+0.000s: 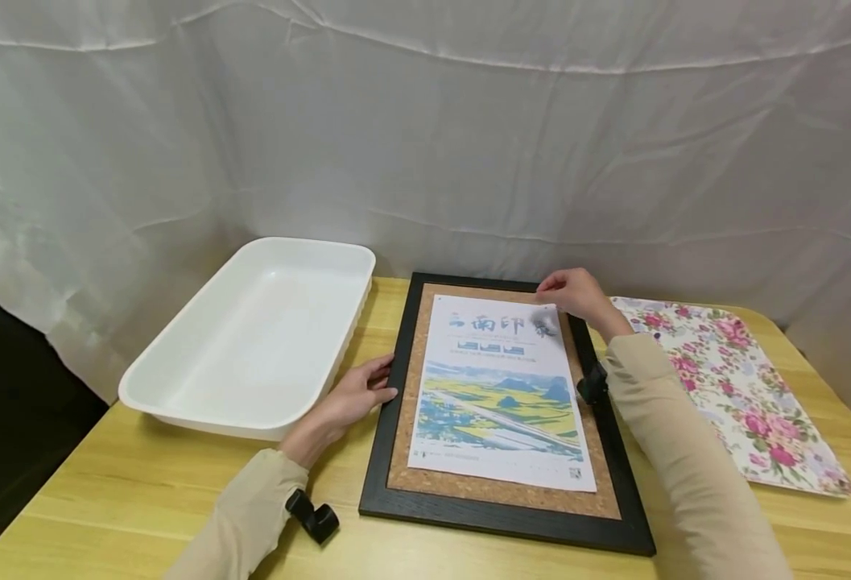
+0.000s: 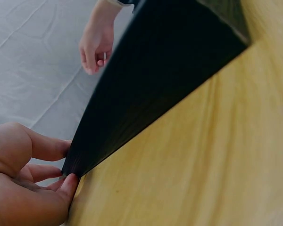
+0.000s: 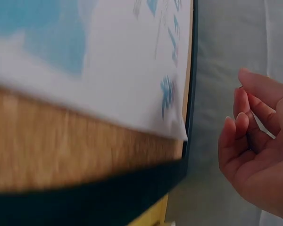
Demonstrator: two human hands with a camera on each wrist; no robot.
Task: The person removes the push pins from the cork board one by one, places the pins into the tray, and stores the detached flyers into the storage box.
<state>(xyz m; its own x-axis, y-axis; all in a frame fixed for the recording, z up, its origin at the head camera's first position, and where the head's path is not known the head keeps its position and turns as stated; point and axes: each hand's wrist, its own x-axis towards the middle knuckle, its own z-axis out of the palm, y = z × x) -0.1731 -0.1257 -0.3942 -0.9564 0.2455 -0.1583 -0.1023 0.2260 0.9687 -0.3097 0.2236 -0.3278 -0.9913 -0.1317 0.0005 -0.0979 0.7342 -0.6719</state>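
Observation:
A corkboard in a black frame lies on the table, with a printed landscape poster over its cork. My left hand grips the board's left edge; in the left wrist view, thumb and fingers sit on either side of the black frame. Above the poster's upper right corner is my right hand. Its thumb and forefinger pinch a tiny thin pin, mostly hidden by the fingertips. In the right wrist view, the poster's corner lies close to the board's top edge, apart from the hand.
To the left of the board stands a deep white tray, its rim near my left wrist. A floral-patterned board lies on the right, partly behind my right forearm. A grey cloth hangs behind the wooden table.

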